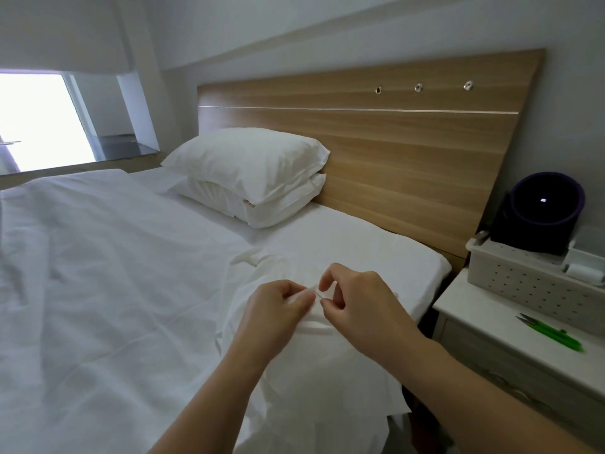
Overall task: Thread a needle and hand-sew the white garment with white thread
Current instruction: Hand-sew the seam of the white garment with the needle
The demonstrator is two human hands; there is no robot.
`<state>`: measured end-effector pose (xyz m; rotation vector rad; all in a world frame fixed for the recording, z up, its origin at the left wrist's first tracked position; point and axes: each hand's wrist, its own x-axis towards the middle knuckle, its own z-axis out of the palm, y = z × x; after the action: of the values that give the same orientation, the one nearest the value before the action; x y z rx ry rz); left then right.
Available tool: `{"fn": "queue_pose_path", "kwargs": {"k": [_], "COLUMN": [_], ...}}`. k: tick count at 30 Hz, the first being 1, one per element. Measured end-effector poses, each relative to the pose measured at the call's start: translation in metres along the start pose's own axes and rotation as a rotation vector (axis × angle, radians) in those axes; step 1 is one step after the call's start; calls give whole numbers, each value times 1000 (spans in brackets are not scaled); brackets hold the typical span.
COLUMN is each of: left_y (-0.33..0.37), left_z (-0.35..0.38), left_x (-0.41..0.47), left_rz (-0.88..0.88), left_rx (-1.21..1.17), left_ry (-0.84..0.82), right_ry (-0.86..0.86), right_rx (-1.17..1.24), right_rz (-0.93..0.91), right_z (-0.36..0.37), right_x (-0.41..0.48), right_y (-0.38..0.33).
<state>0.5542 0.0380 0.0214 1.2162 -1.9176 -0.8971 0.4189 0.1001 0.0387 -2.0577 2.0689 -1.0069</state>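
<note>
The left hand pinches a small raised fold of the white cotton garment between thumb and forefinger, the other fingers curled under. The right hand faces it, almost touching, fingers curled and thumb and forefinger tips drawn narrow around a thin dark sliver that looks like the needle. I cannot tell whether those tips actually grip it or only frame it. No white thread can be made out against the cloth. The garment lies flat under both hands, its neckline just below the fingertips, spread on the white-sheeted bed that stretches away to the left of the hands. Beyond the hands two white pillows are stacked against a light wooden headboard. To the right of the right hand stands a white bedside table carrying green-handled thread snips, and further back a white perforated plastic basket and a dark purple round device. By my reading this is a stitch in progress at the pinched fold, not the threading step. The next move would call for a firm pinch on the needle and a steady draw through the fold, with the left hand keeping the cloth taut.
</note>
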Motion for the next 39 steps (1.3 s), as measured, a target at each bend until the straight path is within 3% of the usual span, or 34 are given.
{"fn": "queue_pose_path", "kwargs": {"k": [7,11,15,20,24,27,29,31,36,39], "left_y": [4,2,10,12,12,16,18,18,18,18], "left_z": [0,-2,0,-2,0,4,6,7,7,7], "left_x": [-1,3,3,7,9,6,5,4,5,6], "left_rz": [50,50,103,116,137,186,214,249,314,334], "left_rx": [-19,-32,-80,-67,-64,-76,-82,-69,-50,-46], "left_ry": [5,27,21,23,17,-10,-10,-7,-4,-32], "right_ry": [-19,-123,-82,-66,129,-43,-207,-249,-224,-82], "right_rx": [224,344,360,277,16,-166,15,218,527,621], "right_rz": [88,18,-37,25,59,155,225,252,320,382], "right_z": [-2,-12,-13,-27,-57,-58,-48,-43,-43,-43], "right_x": [11,6,11,16,19,29,31,30,27,32], "right_y": [8,8,10,14,9,12,17,17,13,14]}}
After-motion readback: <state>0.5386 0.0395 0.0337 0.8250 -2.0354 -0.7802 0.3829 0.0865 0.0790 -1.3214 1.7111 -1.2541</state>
